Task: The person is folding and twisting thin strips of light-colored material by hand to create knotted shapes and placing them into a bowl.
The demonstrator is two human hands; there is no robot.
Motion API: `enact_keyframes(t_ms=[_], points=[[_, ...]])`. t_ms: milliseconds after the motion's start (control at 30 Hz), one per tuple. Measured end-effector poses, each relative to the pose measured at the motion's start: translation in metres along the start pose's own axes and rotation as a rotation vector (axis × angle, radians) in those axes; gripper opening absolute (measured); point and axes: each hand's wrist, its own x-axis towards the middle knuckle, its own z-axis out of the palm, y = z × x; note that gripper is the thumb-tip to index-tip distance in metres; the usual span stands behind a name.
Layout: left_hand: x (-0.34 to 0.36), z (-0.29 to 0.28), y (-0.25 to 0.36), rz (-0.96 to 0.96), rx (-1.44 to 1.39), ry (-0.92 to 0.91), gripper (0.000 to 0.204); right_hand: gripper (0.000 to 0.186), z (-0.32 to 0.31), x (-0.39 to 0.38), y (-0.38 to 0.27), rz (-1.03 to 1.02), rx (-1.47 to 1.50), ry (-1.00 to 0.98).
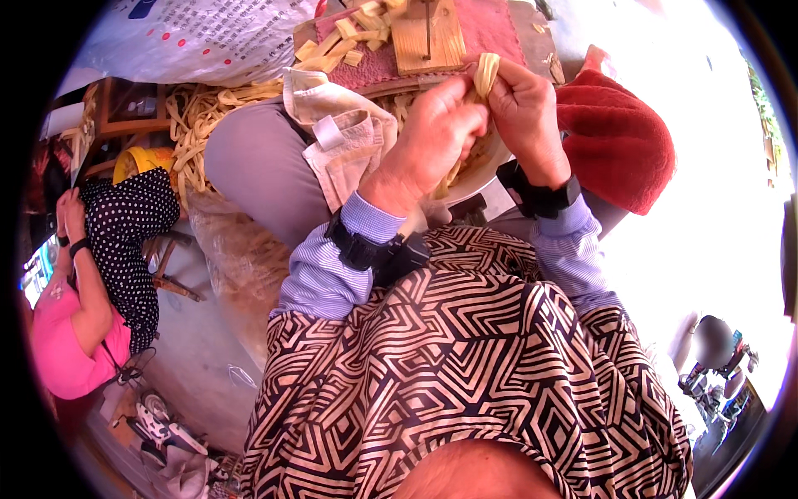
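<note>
The left hand [432, 137] and the right hand [529, 112] pinch a folded yellow strip [485, 75] between them. Just past the hands, a wood block [407, 51] with a nail [428, 29] standing in it sits on a pink mat [496, 32]. Cut yellow bits [337, 46] lie left of the block. A light towel [347, 137] is on the left knee, and a red cloth [615, 137] covers the right one. Far left, a person in a pink top [75, 333] sits by a yellow bucket [143, 160].
</note>
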Motion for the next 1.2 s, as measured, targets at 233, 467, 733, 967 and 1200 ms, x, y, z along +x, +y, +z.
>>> enact_keyframes(t_ms=[233,467,733,967,1200], points=[[0.011,-0.037,-0.016,-0.152,-0.180,-0.147,0.016,0.016,-0.002,-0.006,-0.002,-0.091,-0.370,-0.053],[0.013,-0.023,-0.022,0.819,1.198,0.341,0.016,0.028,0.000,-0.012,0.033,0.437,0.261,-0.299],[0.002,-0.010,-0.027,0.703,0.797,0.265,0.027,0.023,0.013,-0.022,0.045,0.618,1.318,-0.489],[0.022,-0.001,-0.003,0.547,1.230,0.421,0.010,0.009,0.013,-0.015,0.023,0.062,0.120,0.056],[-0.006,0.002,-0.029,-0.064,-0.163,0.254,0.018,0.007,0.010,-0.016,0.011,-0.036,0.109,0.200]])
